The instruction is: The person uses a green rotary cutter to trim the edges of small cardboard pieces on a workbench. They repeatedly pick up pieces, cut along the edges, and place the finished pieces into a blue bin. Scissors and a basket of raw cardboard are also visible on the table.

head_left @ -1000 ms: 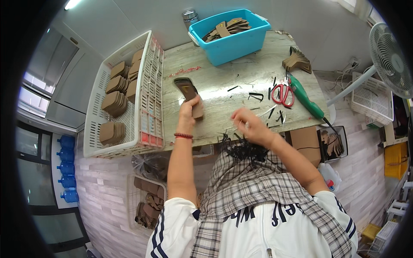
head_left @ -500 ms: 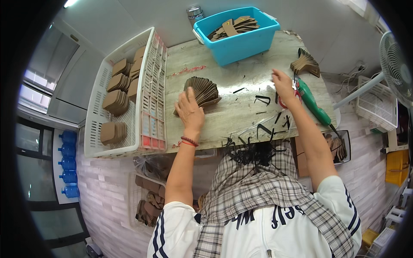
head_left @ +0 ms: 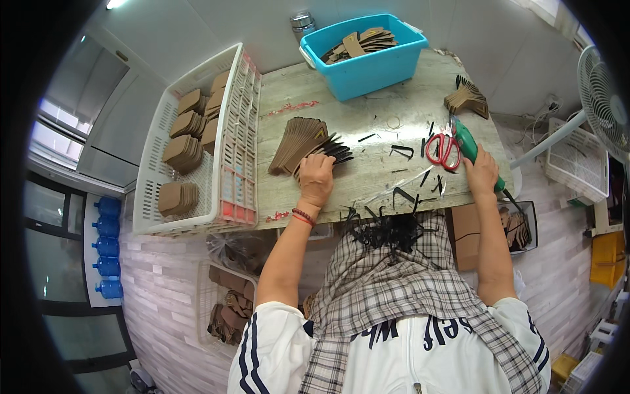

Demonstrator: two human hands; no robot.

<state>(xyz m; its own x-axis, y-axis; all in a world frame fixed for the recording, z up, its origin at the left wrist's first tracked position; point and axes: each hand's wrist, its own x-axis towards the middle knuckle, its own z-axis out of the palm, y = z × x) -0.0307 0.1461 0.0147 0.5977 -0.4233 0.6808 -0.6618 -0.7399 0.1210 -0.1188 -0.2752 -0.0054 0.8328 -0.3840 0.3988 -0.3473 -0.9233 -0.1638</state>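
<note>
Cardboard tags (head_left: 300,143) now lie fanned under the flattened left hand (head_left: 316,178), while the right hand (head_left: 481,172) has closed around the green tool (head_left: 474,150).

Under the left hand (head_left: 316,178) lies a fan of tags (head_left: 298,142), matt brown card, with glossy black straps (head_left: 331,150) just past the fingertips. The right hand (head_left: 481,172) rests on a tool (head_left: 474,150) with a smooth green plastic handle; beside its fingers lie scissors (head_left: 443,148) with shiny red plastic loops. The table (head_left: 367,118) has a pale, matt wood-grain surface. The bin (head_left: 364,56) is glossy blue plastic, the crate (head_left: 226,177) white plastic lattice. The lap cloth (head_left: 394,289) is soft woven plaid.
</note>
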